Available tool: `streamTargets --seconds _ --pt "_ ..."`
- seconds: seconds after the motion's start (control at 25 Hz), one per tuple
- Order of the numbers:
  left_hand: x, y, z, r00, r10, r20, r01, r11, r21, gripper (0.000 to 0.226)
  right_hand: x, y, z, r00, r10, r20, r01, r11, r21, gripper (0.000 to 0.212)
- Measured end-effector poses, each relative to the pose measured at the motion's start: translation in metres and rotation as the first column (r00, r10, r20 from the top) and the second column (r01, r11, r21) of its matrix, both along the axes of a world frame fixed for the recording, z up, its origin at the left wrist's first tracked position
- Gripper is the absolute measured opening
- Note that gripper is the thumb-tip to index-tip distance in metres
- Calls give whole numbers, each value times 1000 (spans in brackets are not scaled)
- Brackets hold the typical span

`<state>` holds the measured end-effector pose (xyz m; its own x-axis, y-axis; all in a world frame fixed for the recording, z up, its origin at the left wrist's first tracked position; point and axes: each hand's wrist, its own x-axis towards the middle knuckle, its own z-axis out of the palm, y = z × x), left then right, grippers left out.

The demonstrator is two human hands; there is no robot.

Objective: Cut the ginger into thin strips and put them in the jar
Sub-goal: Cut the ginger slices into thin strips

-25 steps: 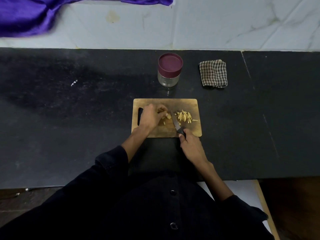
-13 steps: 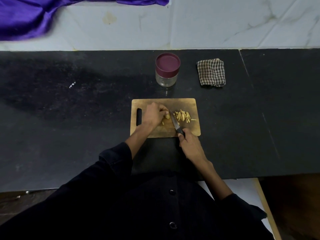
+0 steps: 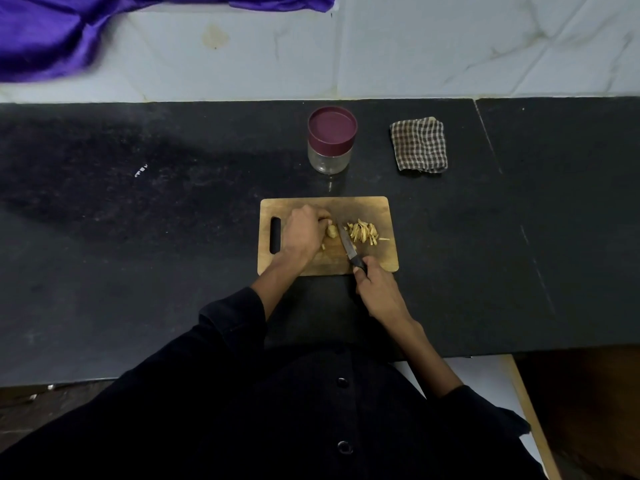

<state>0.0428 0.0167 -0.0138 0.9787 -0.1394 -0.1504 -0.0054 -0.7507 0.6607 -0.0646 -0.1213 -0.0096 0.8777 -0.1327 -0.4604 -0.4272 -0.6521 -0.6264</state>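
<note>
A wooden cutting board [image 3: 360, 207] lies on the black counter. My left hand [image 3: 302, 233] rests on the board and pinches a small ginger piece [image 3: 331, 231] with curled fingers. My right hand [image 3: 379, 289] grips the black handle of a knife [image 3: 347, 244], whose blade lies just right of the ginger piece. A pile of thin ginger strips [image 3: 363, 232] sits on the board right of the blade. Behind the board stands a clear glass jar [image 3: 330, 160] with a maroon lid [image 3: 331, 124] on it.
A folded checked cloth [image 3: 419, 145] lies right of the jar. The black counter [image 3: 138, 237] stretches wide on both sides. A purple fabric [image 3: 52, 29] hangs over the white tiled wall at the back left. A small ginger bit [image 3: 323, 246] lies near my left hand.
The view has shifted slightly. My left hand holds the ginger piece the same way, and the knife blade stays beside it with small cutting motion.
</note>
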Motion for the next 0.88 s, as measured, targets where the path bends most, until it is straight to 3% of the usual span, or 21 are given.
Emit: streamTargets --seconds 0.36,0.88 --pt "-14 6 -6 997 -80 -4 81 995 61 16 -7 10 4 994 104 28 -101 991 -89 19" --pt "-16 12 -3 991 -127 30 125 991 49 29 -5 12 11 993 103 54 -97 990 -107 16"
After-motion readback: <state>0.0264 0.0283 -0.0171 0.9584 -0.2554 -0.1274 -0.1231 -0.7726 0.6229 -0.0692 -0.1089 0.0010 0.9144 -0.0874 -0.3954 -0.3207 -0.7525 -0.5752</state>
